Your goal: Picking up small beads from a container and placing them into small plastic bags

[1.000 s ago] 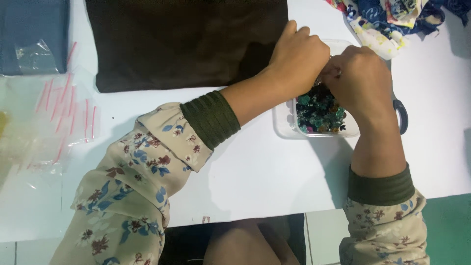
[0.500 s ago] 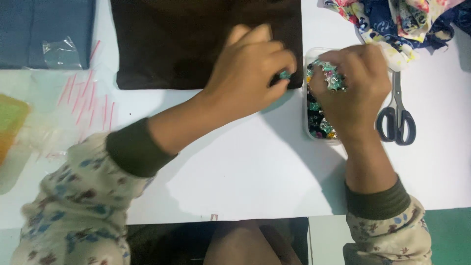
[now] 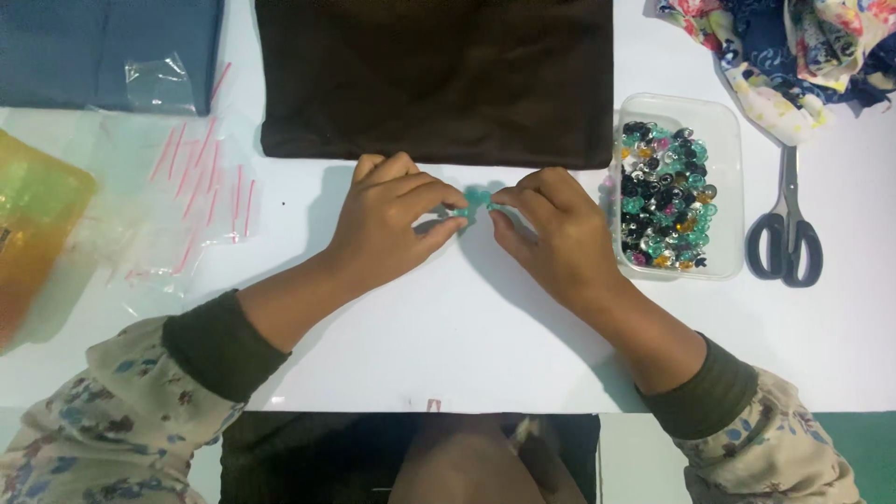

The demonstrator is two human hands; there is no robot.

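Note:
My left hand (image 3: 392,219) and my right hand (image 3: 551,233) meet at the middle of the white table (image 3: 467,336), just below a dark brown cloth (image 3: 434,75). Between their fingertips they pinch small teal beads (image 3: 478,199). Each hand grips the beads from its own side, fingers curled. A clear plastic tray (image 3: 728,140) full of several mixed teal, black and silver beads sits right beside my right hand.
Black-handled scissors (image 3: 786,233) lie right of the tray. Floral fabric (image 3: 793,47) is bunched at the top right. A blue cloth (image 3: 103,47) lies top left, with clear zip bags with pink strips (image 3: 187,205) and a yellow-green packet (image 3: 33,224) at the left.
Both hands have come away from the bead tray and moved left and down to the table's middle, bringing teal beads together between their fingertips.

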